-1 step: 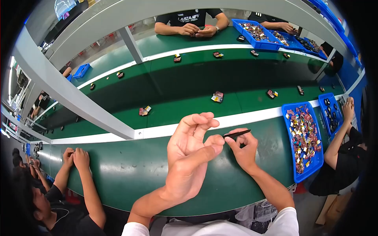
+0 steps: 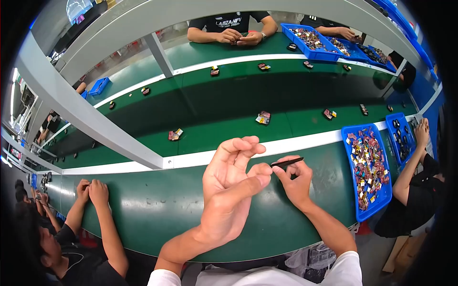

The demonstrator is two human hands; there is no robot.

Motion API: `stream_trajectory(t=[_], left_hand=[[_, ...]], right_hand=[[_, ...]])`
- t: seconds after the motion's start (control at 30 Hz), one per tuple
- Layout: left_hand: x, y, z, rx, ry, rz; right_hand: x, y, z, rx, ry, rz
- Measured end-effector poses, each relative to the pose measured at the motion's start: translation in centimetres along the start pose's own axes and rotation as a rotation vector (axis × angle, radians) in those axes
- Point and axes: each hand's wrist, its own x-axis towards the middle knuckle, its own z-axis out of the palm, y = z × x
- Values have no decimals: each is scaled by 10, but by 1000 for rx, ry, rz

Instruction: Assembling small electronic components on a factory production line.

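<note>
My left hand (image 2: 230, 190) is raised over the green bench, palm turned partly to the right. Its thumb and index fingertip press together, and the other fingers curl loosely above; anything in this pinch is too small or hidden to make out. Just to the right, my right hand (image 2: 296, 183) grips a slim black tool (image 2: 287, 162) that looks like tweezers. One end of it points up and right past the fingers, while the other reaches toward my left fingertips. Whether it touches them I cannot tell.
A blue tray (image 2: 385, 198) of small red, yellow and white parts lies right of my hands. Beyond it sits a blue tray (image 2: 392, 119) of black parts. Small assemblies (image 2: 263, 117) dot the green conveyor (image 2: 224, 133). A grey frame post (image 2: 102, 128) slants down at left. Co-workers sit around.
</note>
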Motion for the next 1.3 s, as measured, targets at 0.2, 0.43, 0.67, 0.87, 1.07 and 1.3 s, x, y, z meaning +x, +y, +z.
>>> stream_trajectory(t=[0.2,0.43,0.67,0.87,1.07,1.3], left_hand=[[4,-5,-8,-38,-70,55],[4,-10,-3,4,-69,61],[6,-18,-6,275,-164,346],[-33,11,15,663,-525,934],[-38,20,12,770,-786,1383],[-53,-5,31,732,-519,1140]], right_hand=[[1,1,0,-22,13,-26],[2,0,-1,-10,20,-26],[1,1,-5,-1,7,-28],[1,2,2,35,2,-33],[3,6,-5,38,9,-35],[0,8,-4,21,0,-27]])
